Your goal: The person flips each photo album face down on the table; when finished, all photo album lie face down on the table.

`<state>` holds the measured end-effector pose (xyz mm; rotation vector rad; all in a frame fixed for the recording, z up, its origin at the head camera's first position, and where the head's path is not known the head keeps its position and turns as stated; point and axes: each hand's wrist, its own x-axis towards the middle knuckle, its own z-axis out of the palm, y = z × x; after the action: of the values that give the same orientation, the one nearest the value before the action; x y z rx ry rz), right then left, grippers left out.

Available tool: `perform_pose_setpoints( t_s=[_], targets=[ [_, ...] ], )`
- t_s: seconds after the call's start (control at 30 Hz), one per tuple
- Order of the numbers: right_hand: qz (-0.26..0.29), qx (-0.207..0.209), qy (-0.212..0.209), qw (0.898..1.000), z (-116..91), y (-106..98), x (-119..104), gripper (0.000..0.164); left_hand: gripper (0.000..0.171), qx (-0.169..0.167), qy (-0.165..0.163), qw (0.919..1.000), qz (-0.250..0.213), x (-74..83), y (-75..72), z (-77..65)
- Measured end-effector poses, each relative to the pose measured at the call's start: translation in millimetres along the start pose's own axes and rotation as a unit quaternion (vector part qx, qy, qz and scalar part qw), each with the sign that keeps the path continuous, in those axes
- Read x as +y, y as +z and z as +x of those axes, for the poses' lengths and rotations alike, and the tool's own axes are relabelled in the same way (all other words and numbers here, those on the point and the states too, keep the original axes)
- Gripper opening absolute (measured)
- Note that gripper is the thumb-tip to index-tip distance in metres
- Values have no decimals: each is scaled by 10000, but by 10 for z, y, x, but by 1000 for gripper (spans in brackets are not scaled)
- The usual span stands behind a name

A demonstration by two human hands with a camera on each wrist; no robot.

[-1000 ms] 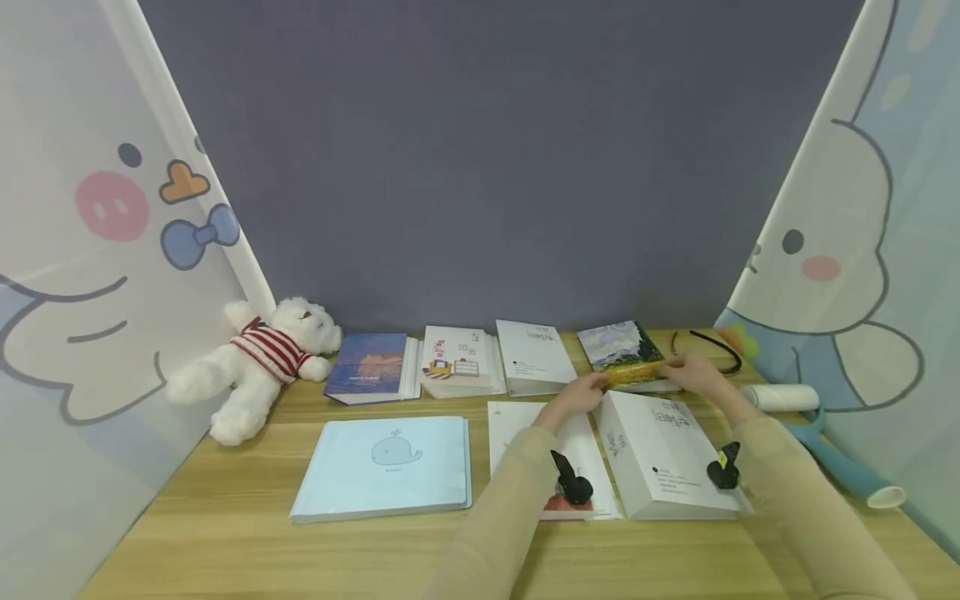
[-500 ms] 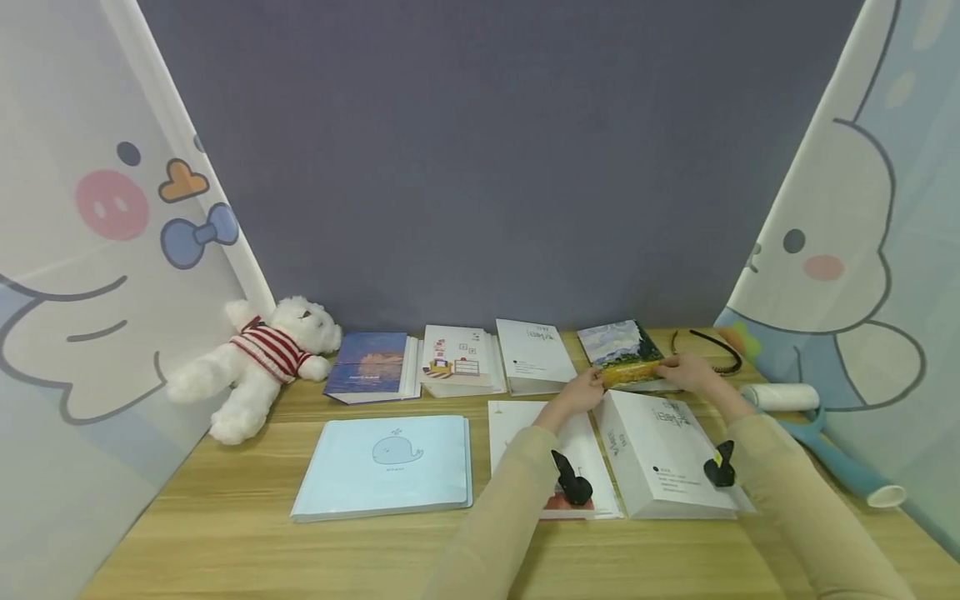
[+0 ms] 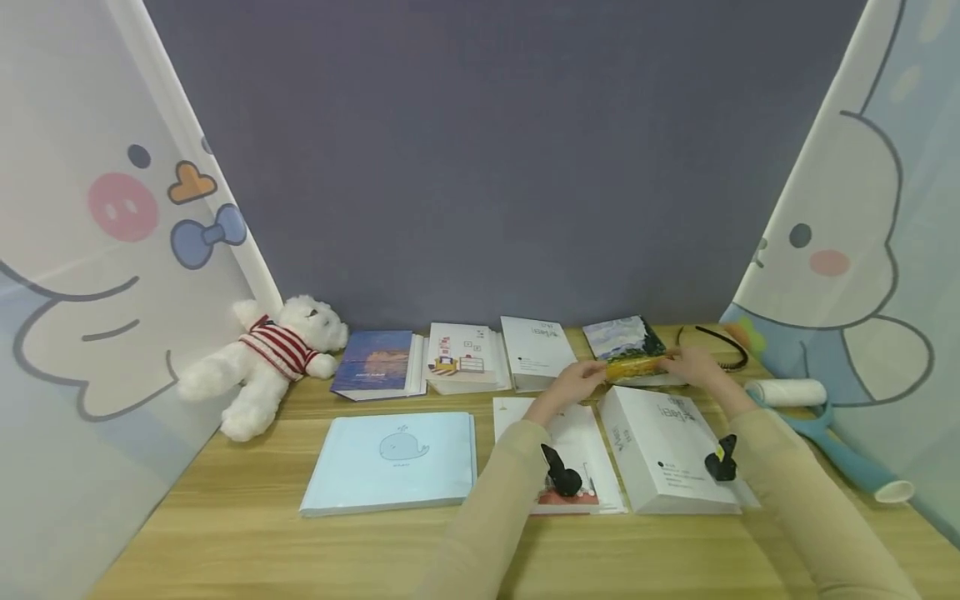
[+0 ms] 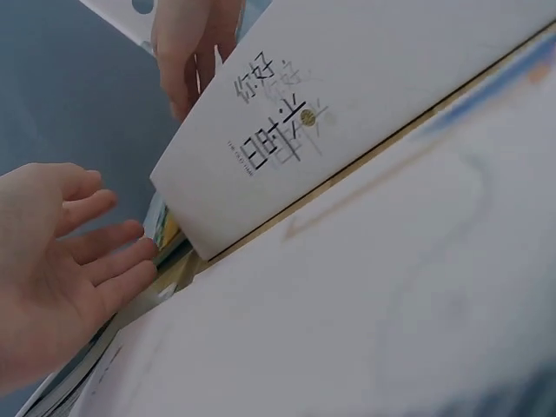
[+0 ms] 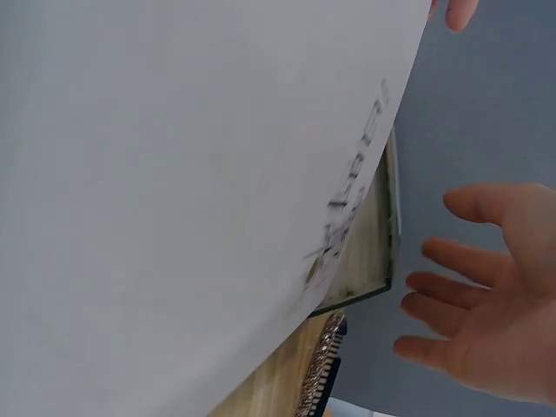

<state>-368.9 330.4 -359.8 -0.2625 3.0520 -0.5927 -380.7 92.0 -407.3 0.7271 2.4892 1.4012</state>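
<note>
At the back right lies a photo album (image 3: 624, 338) with a landscape painting on its cover and a yellow spine facing me. My left hand (image 3: 572, 385) is at the album's left end and my right hand (image 3: 697, 368) at its right end. In the left wrist view, the left hand (image 4: 65, 269) has its fingers loosely extended, fingertips near the album's edge. The right wrist view shows the right hand (image 5: 499, 291) with fingers spread beside the album's pale page edges (image 5: 365, 248). A thick white book (image 3: 675, 450) with black lettering stands nearer me, partly blocking both wrist views.
Along the back are a white book (image 3: 536, 346), an illustrated album (image 3: 465, 354), a blue album (image 3: 375, 358) and a teddy bear (image 3: 273, 358). A whale album (image 3: 390, 462) and another white album (image 3: 592, 442) lie in front. Right: a black headband (image 3: 723, 337) and lint roller (image 3: 840, 454).
The head view has shifted slightly. Both hands have drawn a little outward from the landscape album's ends; the album stays in its place at the back right.
</note>
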Motion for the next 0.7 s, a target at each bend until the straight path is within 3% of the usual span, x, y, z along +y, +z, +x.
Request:
perform_pose_setpoints(
  t_s=[0.33,0.7],
  targets=[
    [840,519,-538,9937,22,7,-342,54,35,719,507,9959,216,-11,-318,-161],
    [956,900,-1061,9857,151,108,-776,53,38,1254,597,9903,-69,-132,-753,-410]
  ],
)
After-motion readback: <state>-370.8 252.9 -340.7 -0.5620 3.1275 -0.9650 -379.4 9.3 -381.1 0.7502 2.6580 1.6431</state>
